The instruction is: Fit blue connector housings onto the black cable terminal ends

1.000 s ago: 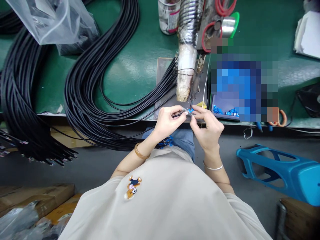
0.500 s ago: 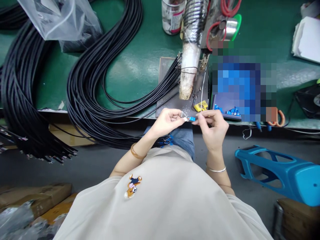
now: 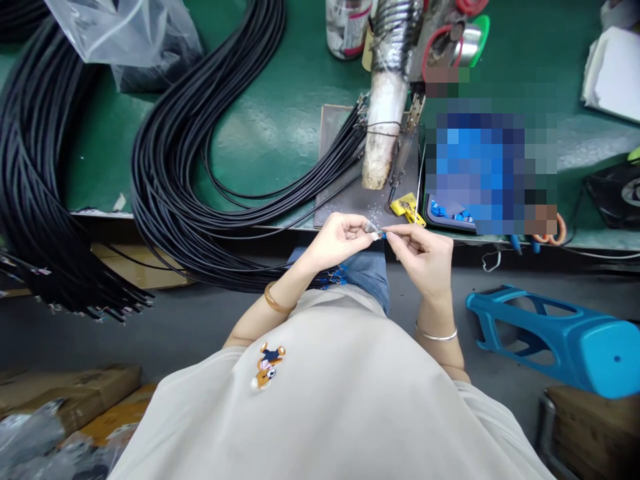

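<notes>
My left hand [image 3: 343, 239] pinches a small whitish end piece [image 3: 375, 235] at the front edge of the bench. Close against it, my right hand [image 3: 421, 252] grips a small blue part [image 3: 384, 235], mostly hidden by the fingertips. The two hands' fingertips nearly meet. Just behind them a yellow tool [image 3: 409, 208] lies on a dark board [image 3: 345, 200]. Above the board hangs a wrapped pipe [image 3: 381, 143] with an open lower end. A thick bundle of black cables [image 3: 173, 180] curves in from the left, some ends with blue parts near my lap.
Right of the board is a tray [image 3: 453, 223] with blue pieces, partly pixelated. Orange-handled scissors [image 3: 561, 230] lie at the bench edge. A jar [image 3: 347, 30] and tape rolls [image 3: 475, 41] stand at the back. A blue stool [image 3: 607, 357] is on the right.
My right hand has moved slightly left, closer to my left hand, and now covers more of the blue part. The view has shifted slightly.
</notes>
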`<control>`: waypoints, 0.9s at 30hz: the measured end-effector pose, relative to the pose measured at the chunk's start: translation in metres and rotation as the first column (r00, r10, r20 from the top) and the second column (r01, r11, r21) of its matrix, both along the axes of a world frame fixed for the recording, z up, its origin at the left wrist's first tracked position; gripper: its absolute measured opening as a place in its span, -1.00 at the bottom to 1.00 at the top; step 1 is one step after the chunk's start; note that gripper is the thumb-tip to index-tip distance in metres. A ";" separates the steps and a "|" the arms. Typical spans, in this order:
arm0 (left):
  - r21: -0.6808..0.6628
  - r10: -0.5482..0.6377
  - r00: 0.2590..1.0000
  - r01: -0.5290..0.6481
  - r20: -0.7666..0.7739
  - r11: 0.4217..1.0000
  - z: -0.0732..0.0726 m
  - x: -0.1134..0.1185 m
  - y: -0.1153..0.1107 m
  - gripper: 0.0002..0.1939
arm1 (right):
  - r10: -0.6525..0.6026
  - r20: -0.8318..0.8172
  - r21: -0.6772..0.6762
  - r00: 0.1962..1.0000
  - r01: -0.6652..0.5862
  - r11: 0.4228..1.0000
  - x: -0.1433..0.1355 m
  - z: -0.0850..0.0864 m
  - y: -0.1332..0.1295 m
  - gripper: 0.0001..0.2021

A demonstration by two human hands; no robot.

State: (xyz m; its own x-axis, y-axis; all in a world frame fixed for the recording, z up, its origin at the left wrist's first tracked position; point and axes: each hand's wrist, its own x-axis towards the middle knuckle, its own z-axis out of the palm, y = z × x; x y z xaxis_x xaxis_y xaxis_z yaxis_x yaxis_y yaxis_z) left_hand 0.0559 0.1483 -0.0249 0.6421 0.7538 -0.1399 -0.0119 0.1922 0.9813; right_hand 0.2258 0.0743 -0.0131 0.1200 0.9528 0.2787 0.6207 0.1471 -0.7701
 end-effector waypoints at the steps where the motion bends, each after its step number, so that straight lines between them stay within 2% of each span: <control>1: 0.005 0.005 1.000 -0.005 0.002 1.000 -0.001 0.000 0.000 -0.76 | -0.006 0.019 0.005 1.000 0.006 1.000 0.000 -0.001 0.000 -0.86; 5: 0.086 0.041 0.999 -0.041 -0.006 0.995 -0.005 0.002 -0.003 -0.80 | -0.028 0.103 0.047 0.994 0.023 0.999 -0.002 -0.006 0.000 -0.90; 7: 0.140 0.078 0.997 -0.076 -0.011 0.987 -0.007 0.003 -0.005 -0.80 | -0.035 0.093 0.049 0.995 0.030 0.998 -0.005 -0.009 0.001 -0.91; 11: 0.261 0.157 0.987 -0.149 -0.013 0.954 -0.009 0.004 -0.013 -0.77 | -0.042 -0.121 -0.058 0.992 0.035 0.998 -0.012 -0.013 0.002 -0.84; 14: 0.466 0.257 0.966 -0.215 -0.026 0.858 -0.011 0.007 -0.020 -0.81 | -0.103 -0.141 -0.043 0.985 0.098 0.994 -0.019 -0.015 0.003 -0.83; 17: 0.640 0.357 0.934 -0.273 -0.002 0.718 -0.014 0.010 -0.025 -0.85 | -0.166 0.011 0.075 0.986 0.165 0.983 -0.024 -0.017 0.003 -0.88; 19: 0.694 0.398 0.917 -0.290 0.006 0.658 -0.017 0.013 -0.028 -0.83 | -0.175 0.097 0.135 0.980 0.162 0.978 -0.025 -0.019 0.003 -0.90; 25: 0.795 0.459 0.889 -0.277 -0.001 0.540 -0.023 0.015 -0.028 -0.80 | -0.183 0.274 0.224 0.944 0.122 0.967 -0.023 -0.022 0.007 -0.88; 27: 0.800 0.466 0.885 -0.278 -0.002 0.531 -0.022 0.015 -0.028 -0.80 | -0.190 0.270 0.215 0.944 0.133 0.967 -0.024 -0.021 0.007 -0.87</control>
